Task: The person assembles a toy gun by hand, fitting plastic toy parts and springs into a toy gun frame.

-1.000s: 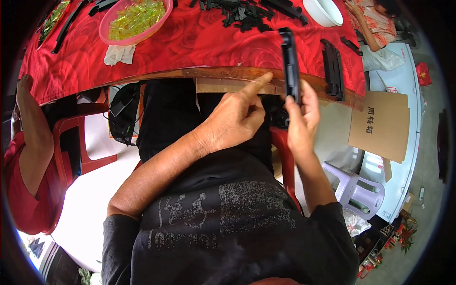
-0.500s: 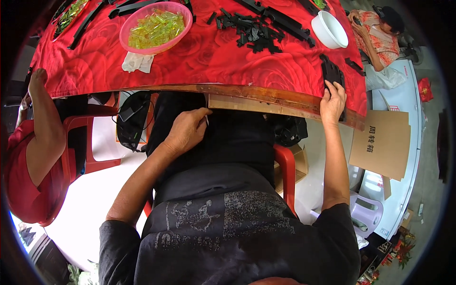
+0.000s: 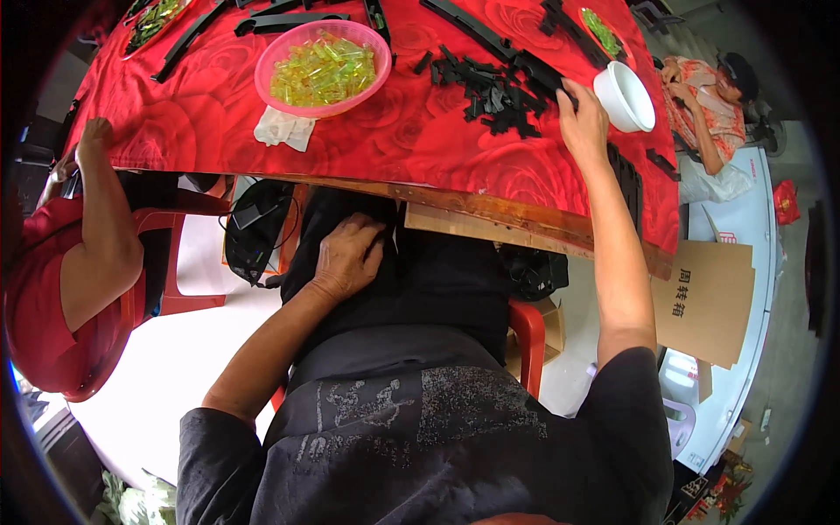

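My right hand (image 3: 584, 124) reaches across the red-clothed table (image 3: 394, 149). Its fingers close at the near end of a long black plastic part (image 3: 535, 72). Left of that part lies a heap of small black plastic pieces (image 3: 494, 92). Beneath my right forearm, another ribbed black part (image 3: 625, 179) lies by the table's right edge, partly covered. My left hand (image 3: 348, 255) rests on my lap below the table edge, fingers curled inward; whatever they may hold is hidden.
A pink basket (image 3: 385, 83) holds yellow-green clear pieces, with white tissue (image 3: 284, 129) beside it. A white bowl (image 3: 623, 96) stands right of my hand. One co-worker in red (image 3: 66, 280) sits at left, another person (image 3: 709, 109) at far right. A cardboard sheet (image 3: 704, 302) leans nearby.
My right hand has left the ribbed black part at the table edge and moved forward and left to the long black part. My left hand has lowered onto my lap. The view has shifted slightly.
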A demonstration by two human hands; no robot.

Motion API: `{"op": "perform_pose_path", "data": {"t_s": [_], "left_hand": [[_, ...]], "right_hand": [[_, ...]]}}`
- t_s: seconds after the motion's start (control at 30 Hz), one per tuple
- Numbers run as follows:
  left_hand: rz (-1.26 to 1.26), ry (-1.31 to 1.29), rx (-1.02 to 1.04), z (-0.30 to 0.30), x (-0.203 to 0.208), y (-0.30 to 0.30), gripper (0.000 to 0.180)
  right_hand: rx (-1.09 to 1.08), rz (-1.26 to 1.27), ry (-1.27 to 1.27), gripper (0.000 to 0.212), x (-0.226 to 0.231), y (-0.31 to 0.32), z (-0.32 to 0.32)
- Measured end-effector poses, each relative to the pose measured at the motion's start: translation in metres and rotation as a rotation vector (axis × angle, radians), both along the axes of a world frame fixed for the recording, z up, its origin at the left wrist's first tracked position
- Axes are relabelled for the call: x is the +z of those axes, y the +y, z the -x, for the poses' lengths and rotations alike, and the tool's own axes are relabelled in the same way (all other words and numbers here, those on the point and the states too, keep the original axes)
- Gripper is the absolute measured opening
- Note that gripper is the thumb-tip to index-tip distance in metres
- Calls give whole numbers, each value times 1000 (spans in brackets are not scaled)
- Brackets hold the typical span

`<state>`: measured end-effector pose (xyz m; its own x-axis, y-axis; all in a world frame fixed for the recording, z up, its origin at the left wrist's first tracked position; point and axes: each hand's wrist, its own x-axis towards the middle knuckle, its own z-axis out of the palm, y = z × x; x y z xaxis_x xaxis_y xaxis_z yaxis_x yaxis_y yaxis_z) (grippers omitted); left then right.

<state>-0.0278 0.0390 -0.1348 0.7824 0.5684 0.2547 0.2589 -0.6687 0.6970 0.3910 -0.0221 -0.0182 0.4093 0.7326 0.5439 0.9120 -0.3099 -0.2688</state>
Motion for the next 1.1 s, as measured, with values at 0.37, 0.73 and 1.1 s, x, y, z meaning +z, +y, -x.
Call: {"op": "perform_pose_path", "data": {"t_s": [0.37,0.73,1.1], "left_hand": [[45,29,11,-4,-1,3,17],[79,59,31,-4,-5,6,15],[62,48,19,-6,-4,6,14]], "right_hand": [[-52,273,-112,56,-19,137,-20],[-21,229,88,47,-9,154,3],[256,-345,1233,32,25,41,81]]}}
